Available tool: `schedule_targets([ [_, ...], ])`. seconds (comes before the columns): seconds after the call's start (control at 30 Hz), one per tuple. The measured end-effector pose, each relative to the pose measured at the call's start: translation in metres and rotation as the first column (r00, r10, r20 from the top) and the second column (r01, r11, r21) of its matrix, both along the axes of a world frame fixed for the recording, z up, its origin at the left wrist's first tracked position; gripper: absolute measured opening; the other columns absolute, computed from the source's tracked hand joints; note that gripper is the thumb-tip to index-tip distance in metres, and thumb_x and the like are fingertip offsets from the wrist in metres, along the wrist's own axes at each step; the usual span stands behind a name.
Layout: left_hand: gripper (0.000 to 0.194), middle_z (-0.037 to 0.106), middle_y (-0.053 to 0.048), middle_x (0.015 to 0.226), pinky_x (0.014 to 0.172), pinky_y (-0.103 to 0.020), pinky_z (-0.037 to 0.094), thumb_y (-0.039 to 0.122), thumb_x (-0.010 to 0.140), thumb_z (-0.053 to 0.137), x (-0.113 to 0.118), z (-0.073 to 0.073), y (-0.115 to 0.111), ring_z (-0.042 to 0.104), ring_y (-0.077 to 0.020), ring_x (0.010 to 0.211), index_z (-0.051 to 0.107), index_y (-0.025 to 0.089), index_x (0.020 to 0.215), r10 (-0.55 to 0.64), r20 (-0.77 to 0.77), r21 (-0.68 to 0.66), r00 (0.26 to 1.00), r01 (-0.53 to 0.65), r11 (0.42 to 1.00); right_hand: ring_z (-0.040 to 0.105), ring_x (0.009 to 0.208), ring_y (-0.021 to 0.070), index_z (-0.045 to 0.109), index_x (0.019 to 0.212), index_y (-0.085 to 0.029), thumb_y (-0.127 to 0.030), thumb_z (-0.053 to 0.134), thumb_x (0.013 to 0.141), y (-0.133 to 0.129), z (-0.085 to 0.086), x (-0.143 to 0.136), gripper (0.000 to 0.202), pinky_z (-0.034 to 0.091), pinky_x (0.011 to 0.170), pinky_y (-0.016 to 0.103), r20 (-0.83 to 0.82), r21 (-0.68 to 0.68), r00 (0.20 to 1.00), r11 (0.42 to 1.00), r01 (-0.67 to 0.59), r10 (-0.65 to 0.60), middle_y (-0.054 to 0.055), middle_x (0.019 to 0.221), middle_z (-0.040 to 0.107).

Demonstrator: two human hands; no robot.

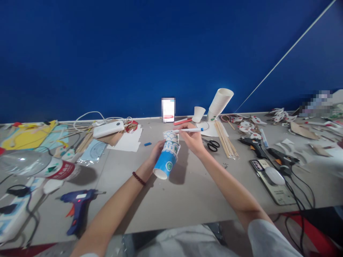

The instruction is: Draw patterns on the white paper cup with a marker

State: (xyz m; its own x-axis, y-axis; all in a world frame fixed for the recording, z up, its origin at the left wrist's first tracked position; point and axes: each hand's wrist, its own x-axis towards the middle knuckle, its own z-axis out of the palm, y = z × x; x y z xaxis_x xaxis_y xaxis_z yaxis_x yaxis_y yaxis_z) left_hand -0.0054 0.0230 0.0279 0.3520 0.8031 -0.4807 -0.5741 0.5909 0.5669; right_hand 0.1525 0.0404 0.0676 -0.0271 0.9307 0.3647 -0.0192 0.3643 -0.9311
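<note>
Two joined paper cups, the lower one blue [165, 162] with a round green mark and the upper one white with blue scallop lines [170, 136], are tilted over the table. My left hand [157, 151] is wrapped round their left side, fingers partly hidden behind them. In my right hand [192, 138] is a white marker with a blue end [194, 130], its tip at the upper cup near the rim. A small blue cap [147, 144] lies on the table to the left of the cups.
A phone [168, 110] stands upright at the back. Stacked white cups [220, 103], black scissors [213, 145] and wooden sticks [225, 140] are right of centre. A blue glue gun [78, 207] and a bottle [40, 164] lie left; another phone [272, 182] and glue guns lie right.
</note>
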Motion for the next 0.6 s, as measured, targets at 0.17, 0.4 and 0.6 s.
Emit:
schedule_targets([
  [0.17, 0.037, 0.075, -0.014, 0.086, 0.069, -0.035, 0.058, 0.035, 0.092, 0.052, 0.0, -0.004, -0.002, 0.072, -0.0241, 0.072, 0.069, 0.007, 0.109, -0.108, 0.005, 0.052, 0.994, 0.107, 0.993, 0.071, 0.087, 0.0236, 0.06, 0.081, -0.022, -0.033, 0.065, 0.079, -0.002, 0.0, -0.002, 0.012, 0.057, 0.071, 0.035, 0.004, -0.029, 1.0, 0.999, -0.028, 0.028, 0.003, 0.081, 0.067],
  [0.4, 0.04, 0.075, -0.014, 0.089, 0.065, -0.032, 0.058, 0.041, 0.09, 0.062, 0.0, -0.012, -0.006, 0.071, -0.0216, 0.068, 0.069, 0.008, 0.11, -0.086, -0.089, 0.059, 0.992, 0.091, 0.994, 0.068, 0.085, 0.0201, 0.061, 0.082, -0.021, -0.03, 0.062, 0.079, 0.001, 0.0, 0.002, 0.01, 0.055, 0.075, 0.034, 0.066, 0.011, 0.997, 1.0, -0.027, 0.027, 0.004, 0.087, 0.067],
  [0.6, 0.037, 0.075, -0.011, 0.089, 0.065, -0.028, 0.057, 0.04, 0.089, 0.064, -0.001, -0.007, -0.008, 0.071, -0.0192, 0.068, 0.069, 0.011, 0.111, -0.035, -0.089, 0.069, 0.995, 0.041, 0.997, 0.065, 0.083, 0.0195, 0.064, 0.082, -0.021, -0.025, 0.059, 0.077, 0.002, -0.001, 0.005, 0.009, 0.053, 0.075, 0.033, 0.218, 0.056, 0.976, 0.998, -0.007, -0.005, 0.003, 0.086, 0.069],
])
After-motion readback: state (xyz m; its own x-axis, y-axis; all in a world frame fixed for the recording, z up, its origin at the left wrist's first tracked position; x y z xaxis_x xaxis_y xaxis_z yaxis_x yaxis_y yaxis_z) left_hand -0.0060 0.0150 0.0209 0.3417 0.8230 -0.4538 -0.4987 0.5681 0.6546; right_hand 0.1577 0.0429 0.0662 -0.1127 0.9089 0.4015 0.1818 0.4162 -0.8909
